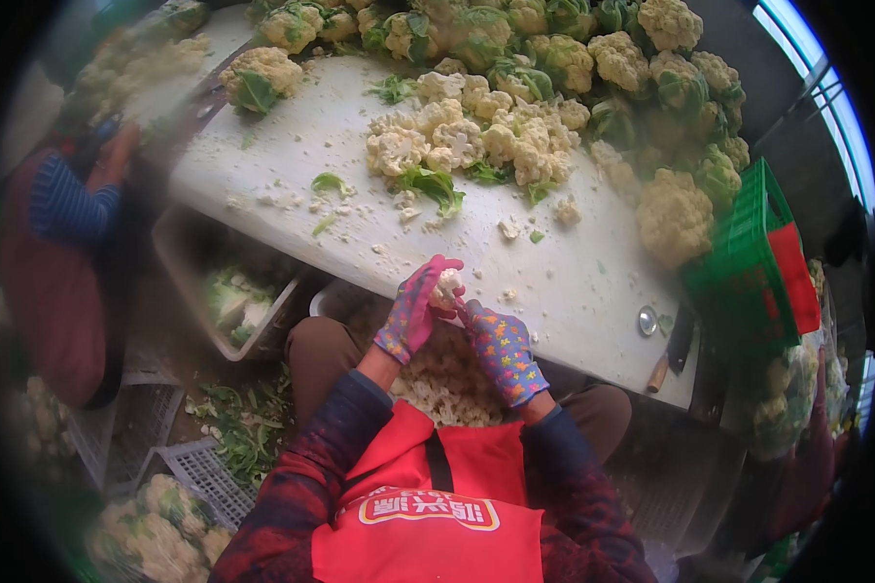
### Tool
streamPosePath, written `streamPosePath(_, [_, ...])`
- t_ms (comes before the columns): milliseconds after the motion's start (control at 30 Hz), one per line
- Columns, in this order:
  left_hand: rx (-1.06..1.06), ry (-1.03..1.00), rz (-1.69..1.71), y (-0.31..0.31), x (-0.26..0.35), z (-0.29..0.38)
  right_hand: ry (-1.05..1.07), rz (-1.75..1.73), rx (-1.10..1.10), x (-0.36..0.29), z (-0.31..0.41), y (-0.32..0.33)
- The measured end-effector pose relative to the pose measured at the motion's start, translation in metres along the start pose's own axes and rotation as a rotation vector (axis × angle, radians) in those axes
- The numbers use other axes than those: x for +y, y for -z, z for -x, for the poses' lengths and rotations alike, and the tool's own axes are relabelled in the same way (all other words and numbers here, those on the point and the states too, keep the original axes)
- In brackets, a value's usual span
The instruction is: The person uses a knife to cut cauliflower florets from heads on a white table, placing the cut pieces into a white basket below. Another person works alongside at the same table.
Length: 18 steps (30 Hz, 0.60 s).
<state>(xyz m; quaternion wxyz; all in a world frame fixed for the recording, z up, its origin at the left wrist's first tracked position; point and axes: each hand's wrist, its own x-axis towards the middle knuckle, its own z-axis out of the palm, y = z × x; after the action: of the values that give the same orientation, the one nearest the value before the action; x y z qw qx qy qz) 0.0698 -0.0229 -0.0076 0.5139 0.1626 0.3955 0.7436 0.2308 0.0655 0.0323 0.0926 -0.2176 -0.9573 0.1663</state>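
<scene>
Both hands wear flowered gloves and meet over the near edge of a white tabletop [262, 167]. My left hand [413, 310] holds a small cauliflower floret [446, 286] between its fingers. Just to the right, my right hand [502, 348] is closed around something slim and mostly hidden, maybe a small knife, with its front end close below the floret. Beneath the hands, between the knees, lie many cut florets [456, 386] in a container. Farther up the table sits a pile of cut cauliflower pieces [481, 135] with leaf scraps.
Whole cauliflower heads [554, 58] are heaped at the far side. A knife with a wooden handle [658, 373] and a small round metal object [647, 321] lie at the right, near a green crate [744, 270]. At left are a bin with trimmings [237, 302] and a co-worker's arm [73, 197].
</scene>
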Motion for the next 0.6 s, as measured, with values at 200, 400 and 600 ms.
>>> streamPosePath(200, [0.004, -0.136, -0.377, 0.004, -0.015, -0.002, 0.017, -0.026, -0.042, 0.011, -0.010, -0.026])
streamPosePath(400, [-0.187, 0.067, 0.306, 0.011, -0.019, -0.001, -0.638, -1.207, -0.399, 0.028, -0.003, 0.008])
streamPosePath(600, [-0.137, 0.083, 0.248, 0.006, -0.012, -0.001, -0.484, -1.072, -0.329, 0.030, 0.018, 0.035])
